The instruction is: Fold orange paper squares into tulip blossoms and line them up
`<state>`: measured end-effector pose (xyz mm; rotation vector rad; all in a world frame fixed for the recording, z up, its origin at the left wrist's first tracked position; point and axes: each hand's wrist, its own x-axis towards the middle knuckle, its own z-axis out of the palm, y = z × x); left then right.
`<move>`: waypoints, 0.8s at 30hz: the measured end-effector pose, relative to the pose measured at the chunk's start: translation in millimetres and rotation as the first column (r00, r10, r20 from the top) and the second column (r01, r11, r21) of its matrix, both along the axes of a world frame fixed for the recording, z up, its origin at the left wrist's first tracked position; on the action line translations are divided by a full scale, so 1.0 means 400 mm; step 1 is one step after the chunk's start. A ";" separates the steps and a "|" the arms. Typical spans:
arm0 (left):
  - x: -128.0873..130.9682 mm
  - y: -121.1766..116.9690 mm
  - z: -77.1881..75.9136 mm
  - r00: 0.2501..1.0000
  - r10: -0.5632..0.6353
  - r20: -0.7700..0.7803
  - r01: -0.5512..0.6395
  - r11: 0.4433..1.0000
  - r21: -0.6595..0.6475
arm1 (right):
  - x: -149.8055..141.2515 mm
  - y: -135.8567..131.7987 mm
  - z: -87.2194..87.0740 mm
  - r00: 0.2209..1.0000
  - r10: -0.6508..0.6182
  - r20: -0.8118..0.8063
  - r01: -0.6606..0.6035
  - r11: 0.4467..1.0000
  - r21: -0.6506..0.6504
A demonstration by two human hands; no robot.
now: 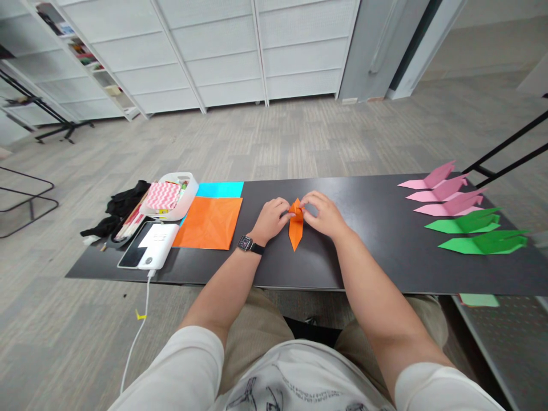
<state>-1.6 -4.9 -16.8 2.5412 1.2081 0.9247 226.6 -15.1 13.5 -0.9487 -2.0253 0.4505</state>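
Note:
A partly folded orange origami paper (295, 231) stands over the middle of the dark table, its long pointed end toward me. My left hand (273, 219), with a watch (245, 244) on the wrist, pinches the paper's upper part from the left. From the right, my right hand (322, 213) pinches the same upper part between thumb and fingers. The fingertips of both hands meet the paper close together, and they hide some of its small folds.
Orange paper sheets (212, 222) and a blue sheet (220, 189) lie at left. Beyond them are a white basket (188, 197), a white power bank (160, 248) with a cable, and black cloth (124, 200). Pink paper cranes (445, 188) and green ones (483, 244) line the right end.

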 end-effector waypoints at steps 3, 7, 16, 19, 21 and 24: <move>0.000 -0.002 0.002 1.000 0.019 -0.010 -0.018 1.000 0.015 | -0.003 0.000 0.000 1.000 -0.016 0.003 0.016 1.000 -0.003; 0.001 -0.005 0.006 0.998 0.046 -0.031 -0.045 0.999 0.025 | -0.008 0.007 -0.006 0.997 -0.080 -0.008 0.079 0.996 -0.026; 0.007 -0.018 0.014 0.995 0.016 0.094 -0.017 1.000 0.007 | -0.016 0.011 -0.018 0.996 -0.092 -0.017 0.090 0.992 -0.088; 0.013 -0.027 0.022 0.979 -0.012 0.205 0.012 1.000 0.001 | -0.019 0.008 -0.016 0.998 -0.050 -0.036 0.047 0.996 -0.070; 0.017 -0.030 0.025 0.966 -0.005 0.259 0.009 1.000 -0.014 | -0.021 0.008 -0.017 0.998 -0.039 -0.039 0.036 0.997 -0.070; 0.018 -0.031 0.027 0.954 0.027 0.299 -0.018 0.999 -0.035 | -0.023 0.008 -0.021 0.998 -0.041 -0.047 0.037 0.996 -0.075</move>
